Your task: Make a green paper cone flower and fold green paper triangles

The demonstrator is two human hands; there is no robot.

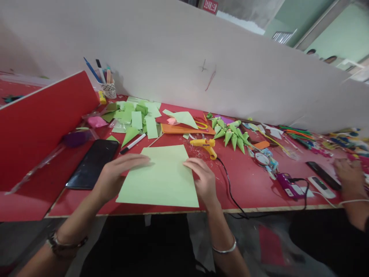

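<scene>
Left hand (115, 173) and right hand (203, 179) are set wide apart, one at each side of a pale green sheet (161, 181), fingertips on its side edges. Fingers are slightly curved and the thumbs are tucked out of sight, so can't tell if it's a proper pinch or just a light touch. Sheet's right in front of the person, over the near part of the red worktop (253, 181), and looks pretty flat.

Just past its far right corner there's a yellow glue gun (203, 143) lying on its side, nozzle pointing left, with a black cord (228, 184) running down to the near edge. Beyond the left hand you've got a white marker (134, 143) with a black cap, and a black phone (93, 163) lies to the left of that hand.

Farther back is a messy pile of green paper pieces (137, 120), then some orange paper (175, 129) with yellow-handled scissors (203, 125) at its right end. Right of those sits a bunch of little green cones (230, 134). Pen cup (108, 90) stands by the white partition (167, 57). Way over on the right, another person's hand (350, 175) rests near a long black object (323, 175), kinda blurry.
</scene>
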